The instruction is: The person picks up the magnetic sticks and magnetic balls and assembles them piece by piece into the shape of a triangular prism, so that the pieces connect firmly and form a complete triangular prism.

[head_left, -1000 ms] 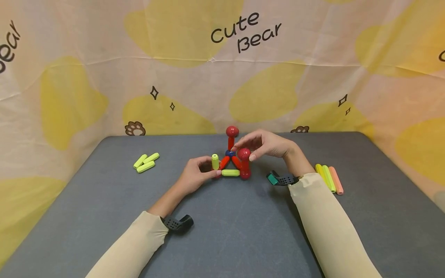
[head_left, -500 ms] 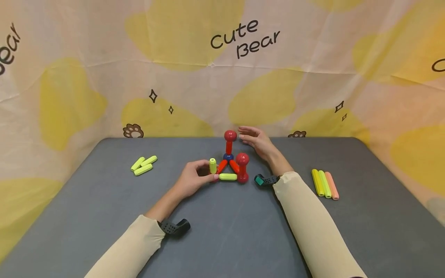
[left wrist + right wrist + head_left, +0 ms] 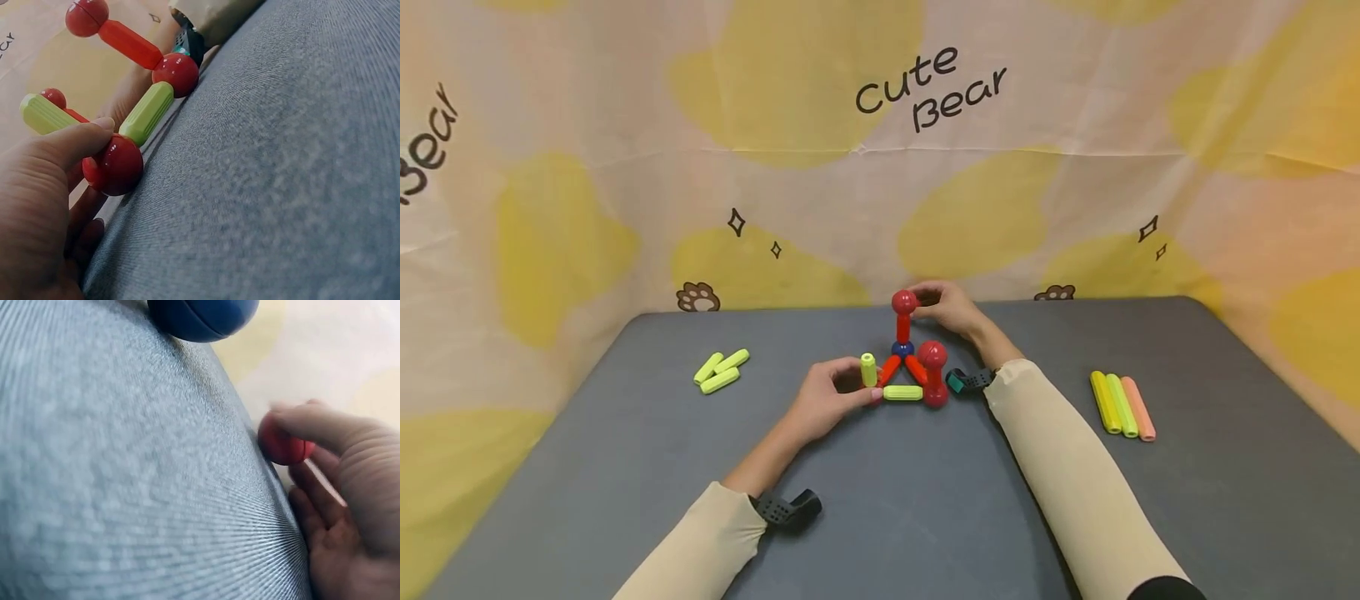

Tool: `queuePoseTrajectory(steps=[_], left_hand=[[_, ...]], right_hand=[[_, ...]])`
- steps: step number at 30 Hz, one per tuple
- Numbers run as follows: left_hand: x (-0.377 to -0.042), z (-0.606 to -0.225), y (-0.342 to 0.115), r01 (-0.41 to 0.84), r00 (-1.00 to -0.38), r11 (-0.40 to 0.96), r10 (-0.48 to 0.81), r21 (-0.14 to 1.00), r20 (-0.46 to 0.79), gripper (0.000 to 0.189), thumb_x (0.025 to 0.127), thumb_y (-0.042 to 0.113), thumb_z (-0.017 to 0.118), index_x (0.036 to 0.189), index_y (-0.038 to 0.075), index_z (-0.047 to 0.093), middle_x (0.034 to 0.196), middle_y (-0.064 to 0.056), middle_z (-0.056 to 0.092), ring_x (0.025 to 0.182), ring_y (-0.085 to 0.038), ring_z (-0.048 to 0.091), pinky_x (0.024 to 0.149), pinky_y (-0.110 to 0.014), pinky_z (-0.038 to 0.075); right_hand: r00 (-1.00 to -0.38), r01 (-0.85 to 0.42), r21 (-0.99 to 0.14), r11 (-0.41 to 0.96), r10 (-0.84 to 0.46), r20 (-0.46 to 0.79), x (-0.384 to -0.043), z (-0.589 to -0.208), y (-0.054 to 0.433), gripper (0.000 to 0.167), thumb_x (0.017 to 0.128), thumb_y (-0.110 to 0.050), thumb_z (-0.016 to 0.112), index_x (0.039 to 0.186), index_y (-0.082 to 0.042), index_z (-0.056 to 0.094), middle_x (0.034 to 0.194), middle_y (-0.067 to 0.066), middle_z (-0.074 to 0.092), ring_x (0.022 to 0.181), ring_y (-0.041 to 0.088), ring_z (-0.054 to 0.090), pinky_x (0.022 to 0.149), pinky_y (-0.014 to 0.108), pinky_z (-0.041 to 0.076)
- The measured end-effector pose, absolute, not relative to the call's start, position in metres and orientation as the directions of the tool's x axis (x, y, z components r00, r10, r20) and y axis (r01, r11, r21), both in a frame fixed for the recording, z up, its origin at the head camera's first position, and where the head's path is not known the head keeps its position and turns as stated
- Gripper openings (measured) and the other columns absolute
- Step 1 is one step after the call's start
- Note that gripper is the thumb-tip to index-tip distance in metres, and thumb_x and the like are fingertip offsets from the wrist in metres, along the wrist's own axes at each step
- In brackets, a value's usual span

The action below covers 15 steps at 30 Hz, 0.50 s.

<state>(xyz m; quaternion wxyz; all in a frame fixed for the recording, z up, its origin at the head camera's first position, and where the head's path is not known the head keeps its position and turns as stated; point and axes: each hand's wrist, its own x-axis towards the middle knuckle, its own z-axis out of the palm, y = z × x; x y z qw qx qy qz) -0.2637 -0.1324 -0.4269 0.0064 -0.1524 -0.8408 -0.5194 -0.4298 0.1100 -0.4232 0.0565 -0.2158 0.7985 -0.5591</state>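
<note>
A ball-and-rod construction stands mid-table. Its blue ball [image 3: 903, 348] joins two slanting red rods and an upright red rod topped by a red ball [image 3: 904, 302]. A yellow-green rod [image 3: 902, 392] links the two front corners; above the right one another red rod carries a red ball [image 3: 933, 354]. My left hand [image 3: 827, 400] pinches the left corner's red ball [image 3: 117, 165], where a second yellow-green rod [image 3: 868, 370] stands upright. Behind the construction, my right hand [image 3: 951, 307] pinches a separate red ball [image 3: 286, 442] between thumb and fingers, hidden in the head view.
Several short yellow-green rods [image 3: 720, 380] lie at the left. On the right, longer rods in yellow [image 3: 1106, 402], green and pink [image 3: 1139, 409] lie side by side. A patterned cloth [image 3: 790, 100] hangs behind the grey table [image 3: 925, 517].
My right hand has left the blue ball and moved up and back behind the upright red rod, where it now pinches a red ball. My left hand keeps its hold on the corner ball.
</note>
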Motion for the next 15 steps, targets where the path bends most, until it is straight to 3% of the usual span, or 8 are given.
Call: queuePoseTrajectory(steps=[3, 7, 11, 15], left_hand=[[-0.263, -0.424, -0.132, 0.272, -0.951, 0.4, 0.25, 0.875, 0.181, 0.028, 0.085, 0.017, 0.082, 0.11, 0.01, 0.074, 0.101, -0.007, 0.074, 0.089, -0.016, 0.064, 0.079, -0.024, 0.054], [-0.264, -0.422, -0.134, 0.272, -0.95, 0.407, 0.257, 0.872, 0.176, 0.03, 0.085, 0.018, 0.082, 0.113, 0.009, 0.074, 0.102, -0.008, 0.074, 0.089, -0.015, 0.063, 0.08, -0.024, 0.053], [-0.264, -0.42, -0.134, 0.262, -0.952, 0.409, 0.26, 0.874, 0.163, 0.031, 0.086, 0.019, 0.082, 0.114, 0.009, 0.073, 0.102, -0.008, 0.073, 0.09, -0.017, 0.063, 0.081, -0.026, 0.053], [-0.255, -0.405, -0.127, 0.247, -0.954, 0.405, 0.259, 0.88, 0.148, 0.031, 0.086, 0.015, 0.08, 0.115, 0.005, 0.072, 0.102, -0.013, 0.073, 0.09, -0.019, 0.062, 0.082, -0.028, 0.053]], right_hand=[[-0.908, -0.287, -0.909, 0.302, -0.387, 0.159, -0.424, -0.421, 0.114, 0.038, 0.087, -0.003, 0.076, 0.124, 0.001, 0.069, 0.12, 0.019, 0.069, 0.099, 0.019, 0.062, 0.081, 0.021, 0.052], [-0.924, -0.205, -0.955, 0.213, -0.364, 0.117, -0.414, -0.42, 0.124, 0.038, 0.089, -0.009, 0.077, 0.125, 0.0, 0.069, 0.113, 0.002, 0.073, 0.099, 0.012, 0.064, 0.085, 0.021, 0.054], [-0.913, -0.077, -0.996, -0.038, -0.4, 0.086, -0.404, -0.411, 0.143, 0.027, 0.095, -0.002, 0.066, 0.12, -0.008, 0.073, 0.107, -0.008, 0.072, 0.101, 0.01, 0.065, 0.09, 0.02, 0.055], [-0.849, -0.065, -0.967, -0.244, -0.497, 0.182, -0.387, -0.375, 0.16, 0.036, 0.097, 0.007, 0.057, 0.105, -0.02, 0.079, 0.11, -0.004, 0.07, 0.102, 0.012, 0.064, 0.091, 0.02, 0.056]])
